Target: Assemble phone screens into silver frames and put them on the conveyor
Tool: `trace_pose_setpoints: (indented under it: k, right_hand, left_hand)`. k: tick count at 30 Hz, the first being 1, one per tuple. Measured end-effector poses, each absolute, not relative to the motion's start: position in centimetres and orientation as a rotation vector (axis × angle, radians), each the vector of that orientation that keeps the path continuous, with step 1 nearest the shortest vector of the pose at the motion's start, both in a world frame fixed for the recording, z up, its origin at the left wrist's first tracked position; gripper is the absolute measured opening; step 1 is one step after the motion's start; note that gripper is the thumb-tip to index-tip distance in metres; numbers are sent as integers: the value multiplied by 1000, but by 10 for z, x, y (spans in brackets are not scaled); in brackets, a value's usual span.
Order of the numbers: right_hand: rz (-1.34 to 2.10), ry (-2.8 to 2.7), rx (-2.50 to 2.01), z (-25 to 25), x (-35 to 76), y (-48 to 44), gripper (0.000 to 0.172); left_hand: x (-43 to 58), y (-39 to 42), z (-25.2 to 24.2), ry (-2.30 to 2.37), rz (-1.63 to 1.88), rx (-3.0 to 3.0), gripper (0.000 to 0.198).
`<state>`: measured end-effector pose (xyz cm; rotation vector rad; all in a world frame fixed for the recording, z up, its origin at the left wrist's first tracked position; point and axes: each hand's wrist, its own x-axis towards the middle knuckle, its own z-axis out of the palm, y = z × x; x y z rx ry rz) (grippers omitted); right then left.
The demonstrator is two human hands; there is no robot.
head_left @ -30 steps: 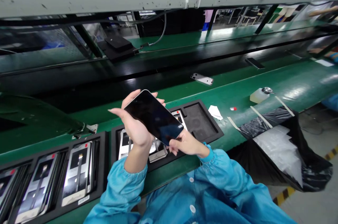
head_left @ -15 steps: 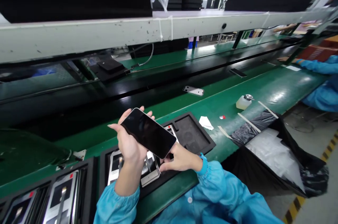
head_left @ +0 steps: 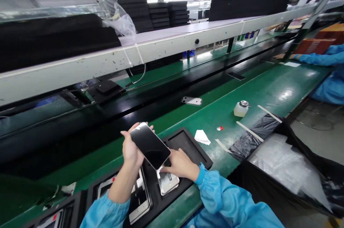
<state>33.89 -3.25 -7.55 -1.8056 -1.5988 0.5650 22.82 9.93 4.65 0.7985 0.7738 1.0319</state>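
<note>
A smartphone (head_left: pixel 150 145) with a dark, glossy screen and light frame is tilted face up above the foam trays. My left hand (head_left: pixel 131 153) is closed around it from beneath, fingertips showing past its far edge. At its right end, my right hand (head_left: pixel 180 165) grips the near corner, thumb pointing left; part of that grip is hidden. Just below lies a silvery phone part (head_left: pixel 168 184) in the black foam tray (head_left: pixel 205 153). Another silver phone housing (head_left: pixel 139 212) rests in the tray beside my left forearm.
A white phone plate (head_left: pixel 191 100) and a dark phone (head_left: pixel 236 76) lie beyond the bench edge. White paper (head_left: pixel 202 137), a pump bottle (head_left: pixel 241 109) and a bag of clear plastic pieces (head_left: pixel 287 163) are to the right. A shelf (head_left: pixel 166 45) runs overhead. A co-worker's sleeve (head_left: pixel 317 58) shows at right.
The view has shifted, bringing more of the upper shelf into sight. Both hands still hold the smartphone, which now sits lower in view, and the silvery part beneath it shows more.
</note>
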Motion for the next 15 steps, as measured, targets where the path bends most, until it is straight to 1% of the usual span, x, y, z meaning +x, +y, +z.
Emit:
trace_pose_setpoints:
  k: [1,2,4,7,9,15]
  right_hand:
    - [586,-1596,-1815,-77,340,-31,65]
    - [601,-1592,-1830,-78,342,-30,65]
    - [632,-1574,-1833,-80,343,-29,73]
    - [741,-1554,-1813,-81,344,-26,90]
    - [840,-1556,-1828,-79,345,-24,99]
    - [988,-1615,-1899,-70,346,-17,112]
  left_hand:
    - [241,109,45,778,1015,802,63]
    - [255,120,44,785,996,804,62]
    - [287,142,38,807,943,800,61]
    - [338,173,26,839,871,769,48]
    - [371,190,17,853,840,744,44]
    - [453,229,-10,849,800,699,44]
